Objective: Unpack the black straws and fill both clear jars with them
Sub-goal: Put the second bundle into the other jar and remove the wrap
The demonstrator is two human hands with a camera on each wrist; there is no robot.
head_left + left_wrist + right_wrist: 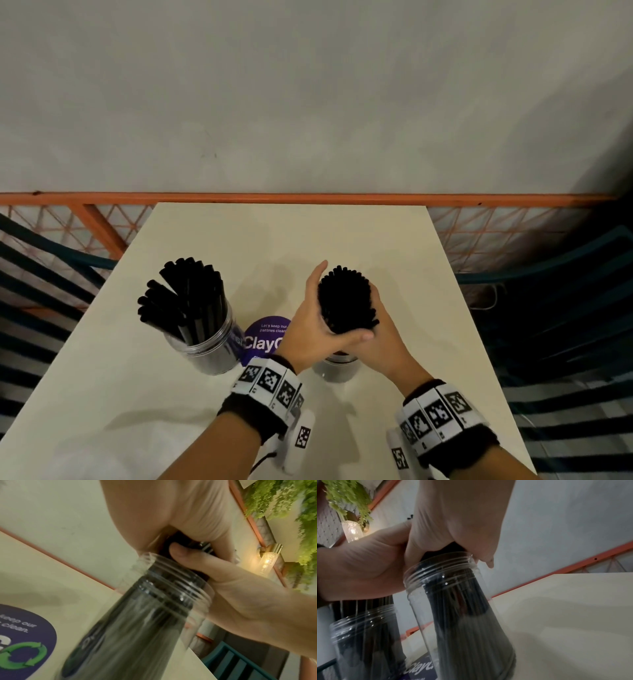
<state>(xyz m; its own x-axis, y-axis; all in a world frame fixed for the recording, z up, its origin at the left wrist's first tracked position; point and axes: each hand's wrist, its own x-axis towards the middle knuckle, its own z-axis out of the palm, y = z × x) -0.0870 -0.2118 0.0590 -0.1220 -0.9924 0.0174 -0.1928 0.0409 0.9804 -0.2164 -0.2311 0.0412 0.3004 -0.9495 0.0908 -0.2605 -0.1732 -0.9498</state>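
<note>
Two clear jars stand on the cream table (342, 233). The left jar (209, 346) (364, 635) holds several thick black straws (185, 298) that fan out of its mouth. A bundle of thin black straws (346, 301) stands in the right jar (337, 368) (154, 608) (453, 601), with its lower part inside the glass. My left hand (308, 318) wraps the bundle from the left, thumb across the front. My right hand (383, 329) grips it from the right, just above the jar's threaded rim.
A round purple sticker (265, 337) lies on the table between the jars. An orange rail (308, 198) with mesh runs behind the table's far edge. Dark slatted chairs (561, 308) stand on both sides.
</note>
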